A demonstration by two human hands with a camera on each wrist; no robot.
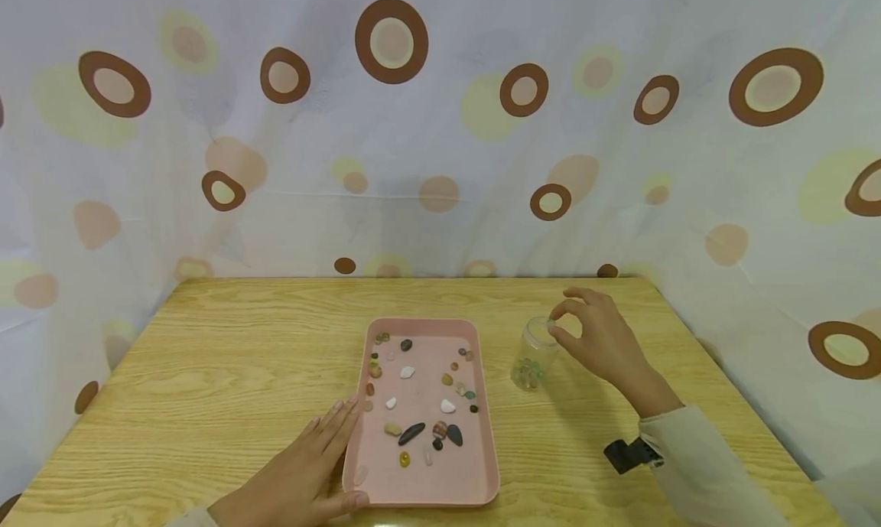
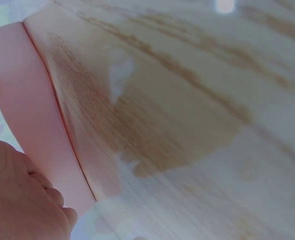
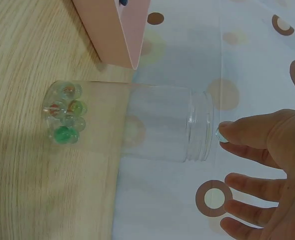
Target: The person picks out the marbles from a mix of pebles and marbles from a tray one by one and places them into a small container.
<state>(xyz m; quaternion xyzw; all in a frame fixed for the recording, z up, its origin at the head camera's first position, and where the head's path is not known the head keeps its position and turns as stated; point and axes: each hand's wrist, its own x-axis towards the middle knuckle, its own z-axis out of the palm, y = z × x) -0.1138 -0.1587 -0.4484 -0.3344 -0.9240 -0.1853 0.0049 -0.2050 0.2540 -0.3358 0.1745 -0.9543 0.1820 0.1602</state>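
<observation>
My right hand (image 1: pixel 601 337) pinches a clear glass marble (image 3: pixel 221 135) between thumb and forefinger, right at the mouth of a glass jar (image 3: pixel 160 122). The other right fingers are spread apart. Several marbles (image 3: pixel 63 134), some with green or reddish swirls, lie at the bottom of the jar, which stands lidless and upright on the table. My left hand (image 1: pixel 303 466) rests against the left side of a pink tray (image 1: pixel 489 466), its fingers extended along the rim. In the left wrist view the left hand (image 2: pixel 25 195) touches the tray's outer wall (image 2: pixel 42 110).
Inside the tray lie several small stones, among them a long black one (image 1: pixel 411 434), a white one (image 1: pixel 448 406) and a yellow one (image 1: pixel 404 459). The wooden table (image 1: pixel 227 366) meets a curtain (image 1: pixel 440 129) with brown rings at its back edge. A black strap (image 1: pixel 629 455) is on the right wrist.
</observation>
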